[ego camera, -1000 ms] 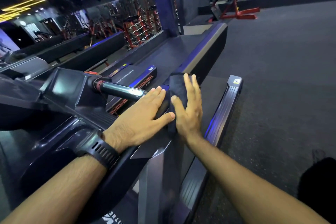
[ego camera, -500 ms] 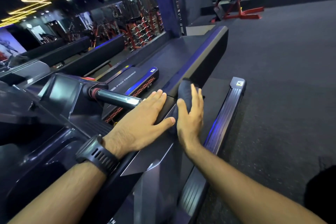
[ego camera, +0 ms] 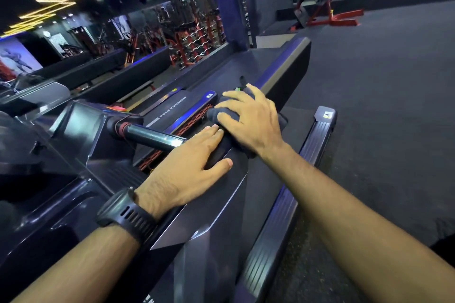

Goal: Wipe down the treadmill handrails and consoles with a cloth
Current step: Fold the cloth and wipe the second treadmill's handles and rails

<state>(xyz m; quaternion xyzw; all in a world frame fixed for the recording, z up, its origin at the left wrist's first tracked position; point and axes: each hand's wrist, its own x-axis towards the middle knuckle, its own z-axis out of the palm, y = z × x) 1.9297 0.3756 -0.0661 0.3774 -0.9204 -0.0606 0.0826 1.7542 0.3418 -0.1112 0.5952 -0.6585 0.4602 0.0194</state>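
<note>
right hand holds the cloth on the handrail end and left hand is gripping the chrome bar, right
No: the head view shows the left hand lying flat on the handrail, fingers straight, not gripping the chrome bar. The right hand does hold the cloth on the handrail end.

Left forearm: bare, enters from the lower left of the frame and runs up to the centre. A black strapped wristwatch (ego camera: 125, 214) sits on the wrist. Left hand (ego camera: 187, 170): at centre frame, palm down and flat, fingers straight and together, thumb spread to the right.

Right forearm: bare, enters from the lower right and angles up-left. Right hand (ego camera: 248, 120): just above centre, knuckles up, fingers spread and curled down over a dark grey cloth (ego camera: 216, 115). Left fingertips lie just beside the right thumb.
</note>
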